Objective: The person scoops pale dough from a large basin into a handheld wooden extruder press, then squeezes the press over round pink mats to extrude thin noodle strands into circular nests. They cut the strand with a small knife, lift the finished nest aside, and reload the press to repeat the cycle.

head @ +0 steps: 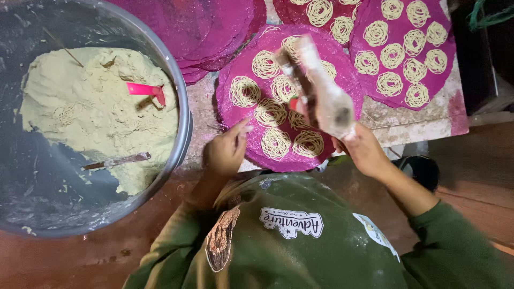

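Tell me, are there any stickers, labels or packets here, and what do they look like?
Printed patch: middle of the green shirt, a white wavy banner shape with dark lettering.
Brown patch: on the shirt's left side, tall and bark-like, brown and cream.
Pale patch: on the shirt's right side, long, whitish with blue and yellow bits.
No packets, signs or screens show.

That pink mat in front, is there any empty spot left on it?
The near mat is nearly full of noodle coils. Bare pink shows along its upper right edge, under the press held in the right hand. The left hand rests at its near-left edge.
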Demonstrator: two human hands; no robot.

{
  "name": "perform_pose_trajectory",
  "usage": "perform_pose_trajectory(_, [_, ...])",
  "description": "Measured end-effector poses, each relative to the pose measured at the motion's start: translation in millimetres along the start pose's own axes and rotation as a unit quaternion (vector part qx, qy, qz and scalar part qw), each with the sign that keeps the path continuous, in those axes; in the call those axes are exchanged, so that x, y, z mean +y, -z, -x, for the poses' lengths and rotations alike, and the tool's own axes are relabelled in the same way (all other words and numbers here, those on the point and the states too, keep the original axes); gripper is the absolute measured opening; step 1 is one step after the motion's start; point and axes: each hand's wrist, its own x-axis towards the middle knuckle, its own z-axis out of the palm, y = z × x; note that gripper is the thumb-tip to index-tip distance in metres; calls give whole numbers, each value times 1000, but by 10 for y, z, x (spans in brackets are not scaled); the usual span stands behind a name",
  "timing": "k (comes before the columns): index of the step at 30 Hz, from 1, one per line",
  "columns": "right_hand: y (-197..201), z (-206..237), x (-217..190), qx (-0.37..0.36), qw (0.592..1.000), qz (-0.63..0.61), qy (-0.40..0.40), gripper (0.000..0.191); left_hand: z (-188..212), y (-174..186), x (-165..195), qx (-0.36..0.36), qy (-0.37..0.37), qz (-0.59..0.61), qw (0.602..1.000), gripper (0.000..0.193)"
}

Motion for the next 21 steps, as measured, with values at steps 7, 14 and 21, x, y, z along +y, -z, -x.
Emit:
perform_pose_trajectory(7, [-153, 367, 778, 225, 960, -140, 93, 81, 148, -61, -404, 242, -66, -2, 968, 29])
perform_pose_trajectory(14, [-60, 652, 1968, 337, 899, -277, 44, 59, 111, -90, -271, 260, -101, -78, 957, 29])
perform_pose_trajectory(21, [-96, 604, 1595, 338, 896, -274, 86, 70, 54, -196, 274, -114, -231, -159, 953, 79])
